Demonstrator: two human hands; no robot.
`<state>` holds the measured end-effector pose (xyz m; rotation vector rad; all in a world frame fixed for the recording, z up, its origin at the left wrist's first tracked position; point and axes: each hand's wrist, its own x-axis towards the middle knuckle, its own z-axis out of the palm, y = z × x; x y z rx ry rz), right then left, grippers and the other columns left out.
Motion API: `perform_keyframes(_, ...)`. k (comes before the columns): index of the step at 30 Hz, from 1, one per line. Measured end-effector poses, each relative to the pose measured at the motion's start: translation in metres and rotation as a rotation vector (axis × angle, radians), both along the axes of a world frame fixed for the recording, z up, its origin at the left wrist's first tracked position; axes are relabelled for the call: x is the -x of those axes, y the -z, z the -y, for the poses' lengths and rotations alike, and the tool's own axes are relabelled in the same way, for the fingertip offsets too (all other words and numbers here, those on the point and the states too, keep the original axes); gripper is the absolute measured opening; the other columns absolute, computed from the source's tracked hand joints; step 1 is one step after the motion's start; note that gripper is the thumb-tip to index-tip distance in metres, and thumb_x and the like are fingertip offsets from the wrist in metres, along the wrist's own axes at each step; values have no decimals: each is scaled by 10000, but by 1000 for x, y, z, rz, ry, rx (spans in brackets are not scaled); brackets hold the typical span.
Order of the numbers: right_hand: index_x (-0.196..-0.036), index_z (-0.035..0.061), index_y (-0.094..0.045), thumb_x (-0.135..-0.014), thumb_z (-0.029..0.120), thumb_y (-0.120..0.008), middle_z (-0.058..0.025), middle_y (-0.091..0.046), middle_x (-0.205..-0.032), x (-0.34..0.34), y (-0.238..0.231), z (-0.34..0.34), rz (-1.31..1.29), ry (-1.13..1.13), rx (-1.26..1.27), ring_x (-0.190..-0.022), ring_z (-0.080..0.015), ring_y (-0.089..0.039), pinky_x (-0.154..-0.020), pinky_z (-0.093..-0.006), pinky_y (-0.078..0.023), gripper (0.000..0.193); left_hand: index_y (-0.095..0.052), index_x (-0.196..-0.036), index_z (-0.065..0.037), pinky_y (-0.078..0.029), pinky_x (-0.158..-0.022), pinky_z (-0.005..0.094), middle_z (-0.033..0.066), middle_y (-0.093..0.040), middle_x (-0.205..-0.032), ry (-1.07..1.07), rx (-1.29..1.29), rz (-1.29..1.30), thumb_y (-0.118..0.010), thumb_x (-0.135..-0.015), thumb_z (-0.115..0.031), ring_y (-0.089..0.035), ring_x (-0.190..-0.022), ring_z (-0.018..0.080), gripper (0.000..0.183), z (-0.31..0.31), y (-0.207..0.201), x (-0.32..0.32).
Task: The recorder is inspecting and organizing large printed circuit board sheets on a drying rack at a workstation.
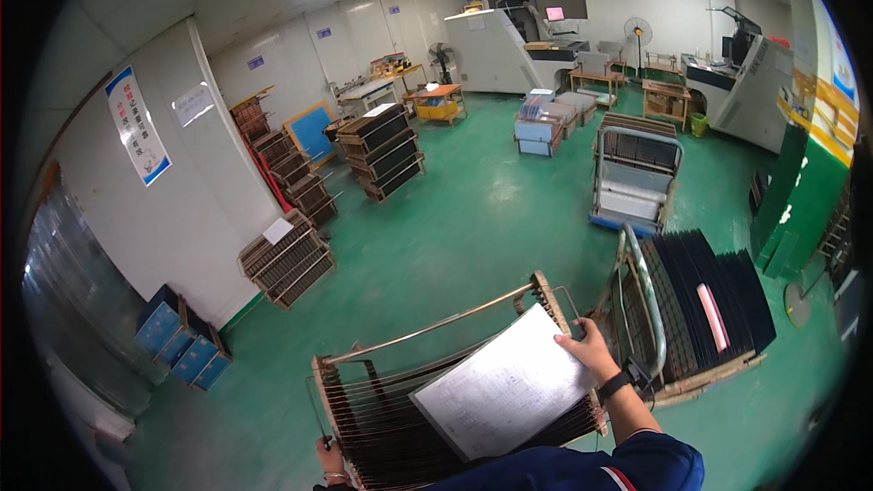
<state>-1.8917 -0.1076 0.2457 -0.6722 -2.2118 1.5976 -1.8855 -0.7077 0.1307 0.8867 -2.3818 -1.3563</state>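
Note:
A slotted rack (pixel 436 320) is right in front of me, filled with dark thin panels standing in rows. On top of them lies a white printed sheet (pixel 505 386), tilted toward the right. At the rack's near left end, my left hand (pixel 330 459) is closed around its wire handle. My right hand (pixel 591 352) grips the wire handle at the right end, with the thumb by the sheet's edge. A dark band with a small device circles my right wrist. The rack's near side is partly hidden by my dark blue clothing.
A trolley (pixel 644 295) loaded with dark panels stands close on the right, another cart (pixel 637 173) beyond it. Stacked racks (pixel 382 153) and a lone rack (pixel 287 259) stand left. Blue boxes (pixel 182 336) sit by the wall, a green pillar (pixel 791 191) at right.

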Motion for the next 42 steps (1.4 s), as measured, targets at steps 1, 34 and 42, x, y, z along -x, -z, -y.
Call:
perform_keyframes(1,-1096,-29,-503,-593,443,-802,-136,-556,-898,26,5,-4,-8,-12,-60,-800,-194,-540,-699,-304,-453,752,-536,-960,21,-425,-592,370,167,-564,-846,4,-5,-4,-513,-781,-60,-539,-660,232,198,2,15,22)
perform_keyframes(34,-1116,-13,-495,-644,345,-779,-18,-435,-829,609,15,-316,24,532,-115,-731,-119,-408,-650,-243,-400,657,-493,-1020,-35,-425,-634,313,77,-522,-830,512,-138,156,-493,-851,-67,-493,-697,160,172,-417,-51,847)
perform_keyframes(42,-1092,-37,-507,-652,310,-768,-21,-458,-818,789,29,-411,29,579,-200,-749,-126,-427,-670,-245,-405,618,-493,-1006,-23,-423,-665,318,70,-512,-863,598,-53,183,-500,-838,-66,-486,-754,170,173,-516,-19,1062)
